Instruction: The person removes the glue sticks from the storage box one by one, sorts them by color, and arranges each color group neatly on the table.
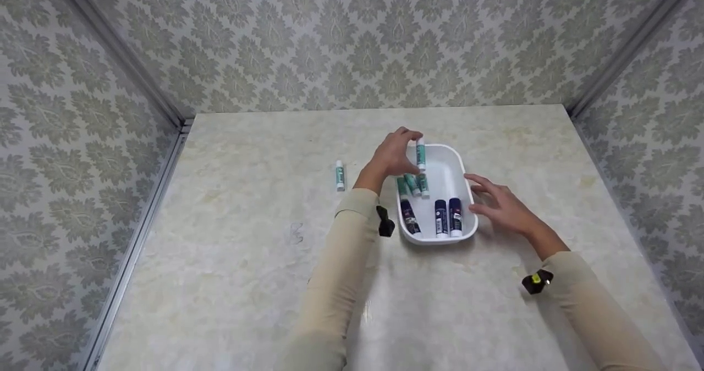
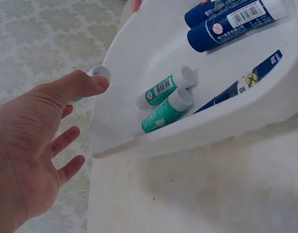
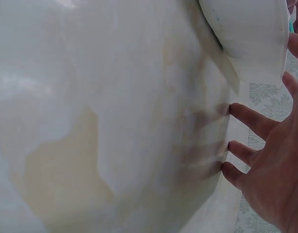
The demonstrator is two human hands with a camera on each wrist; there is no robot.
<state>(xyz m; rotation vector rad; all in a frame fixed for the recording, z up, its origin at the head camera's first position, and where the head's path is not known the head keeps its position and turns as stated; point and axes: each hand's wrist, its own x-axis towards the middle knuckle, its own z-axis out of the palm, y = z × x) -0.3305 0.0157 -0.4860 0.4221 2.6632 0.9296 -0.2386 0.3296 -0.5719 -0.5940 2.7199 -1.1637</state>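
My left hand (image 1: 393, 154) pinches a green-and-white glue stick (image 1: 421, 155) between thumb and fingers, over the far left part of a white plastic basin (image 1: 446, 176). In the left wrist view most of that stick is hidden behind the thumb. At the basin's right side is my right hand (image 1: 503, 209), its fingertips right at the rim and its other fingers spread. Inside the basin, green glue sticks (image 2: 164, 114) lie together along the left wall. Dark blue glue sticks (image 1: 441, 218) lie at the near end, one of them (image 1: 410, 217) slanting by the left wall.
Another green-and-white glue stick (image 1: 340, 176) lies on the marbled tabletop (image 1: 247, 195), left of the basin. Patterned walls (image 1: 330, 41) enclose the table at the back and both sides. A small dark scribble (image 1: 297, 232) marks the tabletop.
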